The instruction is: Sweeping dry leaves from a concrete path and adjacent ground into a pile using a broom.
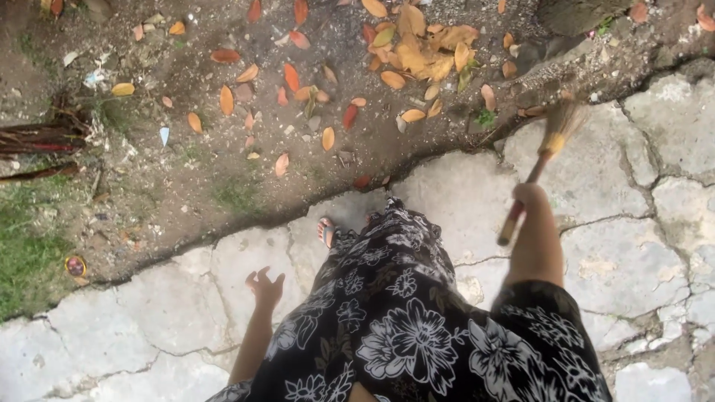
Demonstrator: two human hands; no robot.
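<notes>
My right hand (529, 196) grips the dark red handle of a straw broom (549, 145). The broom's bristles are blurred and reach the far edge of the cracked concrete slab (447, 186), where it meets the dirt. My left hand (265, 286) hangs free at my side with its fingers spread and nothing in it. A black dress with white flowers (402, 320) covers my body. One sandalled foot (326, 232) shows on the concrete below the hem.
Bare dirt (186, 186) lies beyond the slab, strewn with several orange and yellow fallen leaves (417, 48). Grass (22, 253) grows at the left, with dark sticks (41, 138) above it. A small round lid (75, 266) lies near the grass.
</notes>
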